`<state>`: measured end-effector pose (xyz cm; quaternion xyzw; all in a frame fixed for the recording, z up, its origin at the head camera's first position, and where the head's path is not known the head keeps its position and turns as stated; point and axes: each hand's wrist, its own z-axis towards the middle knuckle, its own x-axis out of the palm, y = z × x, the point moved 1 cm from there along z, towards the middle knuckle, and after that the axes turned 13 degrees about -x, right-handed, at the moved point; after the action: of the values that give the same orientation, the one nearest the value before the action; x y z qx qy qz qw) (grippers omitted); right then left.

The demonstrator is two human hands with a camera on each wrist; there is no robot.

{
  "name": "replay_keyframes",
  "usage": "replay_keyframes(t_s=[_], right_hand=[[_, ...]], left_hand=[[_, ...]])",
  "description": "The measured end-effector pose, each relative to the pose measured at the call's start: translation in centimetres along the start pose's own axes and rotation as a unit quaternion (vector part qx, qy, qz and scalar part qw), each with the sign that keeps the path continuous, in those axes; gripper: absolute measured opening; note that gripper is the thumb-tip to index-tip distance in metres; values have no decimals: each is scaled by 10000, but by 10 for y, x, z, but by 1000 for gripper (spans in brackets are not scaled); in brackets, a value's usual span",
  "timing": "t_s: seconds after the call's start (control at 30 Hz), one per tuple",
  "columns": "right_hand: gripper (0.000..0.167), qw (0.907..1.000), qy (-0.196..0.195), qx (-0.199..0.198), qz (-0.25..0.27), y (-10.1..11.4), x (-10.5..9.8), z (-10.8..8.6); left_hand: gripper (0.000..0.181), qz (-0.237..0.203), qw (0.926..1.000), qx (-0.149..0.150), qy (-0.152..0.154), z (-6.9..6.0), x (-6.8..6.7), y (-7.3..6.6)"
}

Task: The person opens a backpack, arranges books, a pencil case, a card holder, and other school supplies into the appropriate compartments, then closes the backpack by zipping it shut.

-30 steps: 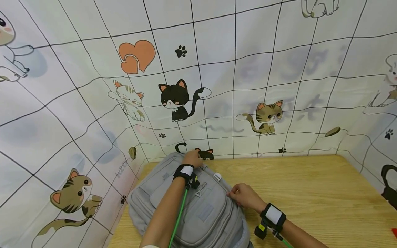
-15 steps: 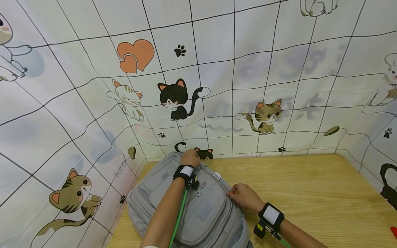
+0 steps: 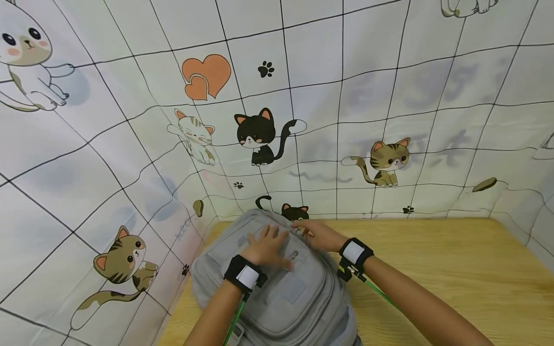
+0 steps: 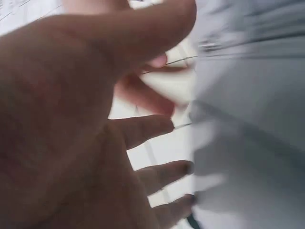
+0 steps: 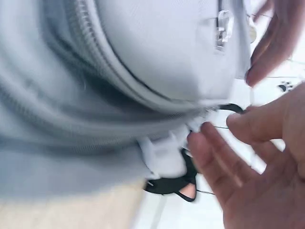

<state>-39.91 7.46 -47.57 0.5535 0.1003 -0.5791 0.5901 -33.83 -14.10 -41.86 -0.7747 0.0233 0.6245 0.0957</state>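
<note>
A grey backpack (image 3: 298, 302) lies on its back with its front pocket facing up. Over that pocket my left hand (image 3: 264, 250) spreads its fingers, slightly blurred; in the left wrist view its fingertips reach close to the grey fabric (image 4: 252, 143), and contact is unclear. My right hand (image 3: 322, 235) is at the bag's upper right edge. In the right wrist view its thumb and fingers are apart beside the end of the main zipper (image 5: 207, 114); no firm grip shows. The front pocket's zipper pull (image 5: 224, 26) hangs on the pocket face.
The bag rests on a wooden table (image 3: 415, 269), which extends to the right. White cloth walls (image 3: 320, 105) printed with cats stand behind and to the left. A pale buckle tab (image 5: 164, 157) hangs at the bag's side, and a strap buckle (image 3: 235, 334) lies near the left forearm.
My left hand has left the bag's top and come back over the front pocket, fingers spreading. My right hand has moved from the bag's right side up to its top corner. The head view shifted slightly.
</note>
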Motion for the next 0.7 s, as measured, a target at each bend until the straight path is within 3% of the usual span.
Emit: replay_keyframes(t_s=[0.1,0.17,0.33,0.53,0.7], right_hand=[[67,9984,267,-368,350,-11,13,4],[66,9983,245,-466,261,-14,19,4],[49,9988,-23,-375,-316,-13,21,1],[23,9907,-231,-434,-1266,-14,16,5],[41,9902,-115,-590,-1263,-16,19,8]], left_hand=[[97,-111,9999,17,23,-7,13,2],[97,-321,9994,146,3,-8,20,5],[96,-596,9978,275,-80,-8,23,11],[95,-620,9978,219,-108,-7,20,15],[95,-737,9968,289,-104,-6,23,16]])
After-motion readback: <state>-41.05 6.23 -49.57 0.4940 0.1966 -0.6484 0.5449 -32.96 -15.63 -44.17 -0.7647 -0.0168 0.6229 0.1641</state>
